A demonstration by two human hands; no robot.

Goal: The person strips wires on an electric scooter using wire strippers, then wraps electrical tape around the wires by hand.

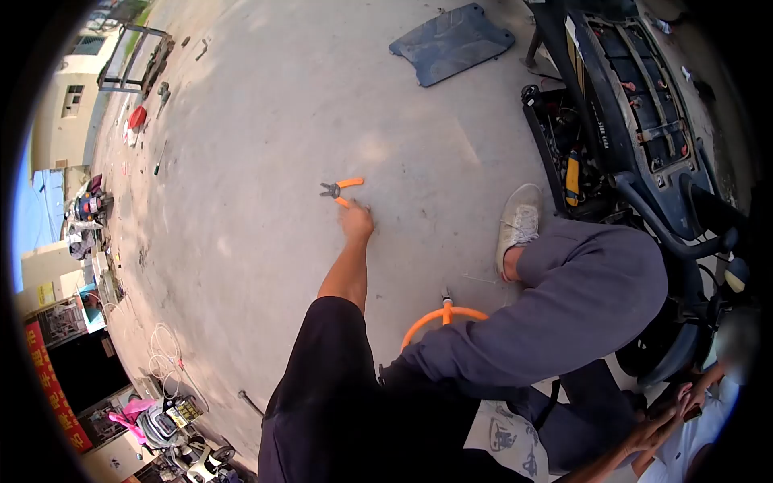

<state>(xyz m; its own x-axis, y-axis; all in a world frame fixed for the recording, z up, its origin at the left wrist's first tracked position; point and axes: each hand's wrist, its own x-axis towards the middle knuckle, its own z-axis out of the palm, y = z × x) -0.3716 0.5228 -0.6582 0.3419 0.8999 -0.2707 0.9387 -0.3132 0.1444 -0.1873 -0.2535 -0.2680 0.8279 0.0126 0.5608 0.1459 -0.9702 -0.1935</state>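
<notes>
My left hand (356,220) reaches down to the concrete ground, palm down. Its fingers are closed around the end of one handle of the orange-handled pliers (349,183). The pliers' handles are spread, and their dark jaws point left. At the lower right, a bare forearm that appears to be mine leads to my right hand (654,431). This hand is close to another person's hands (692,396); the fingers overlap, and what lies between them is hard to make out.
A dark scooter (600,113) stands on the right, with a tray (555,153) holding a yellow-handled tool (572,179) beside it. A dark panel (452,44) lies ahead. An orange ring-shaped frame (419,326) is partly under my leg. Parked motorbikes (169,427) stand at the left edge.
</notes>
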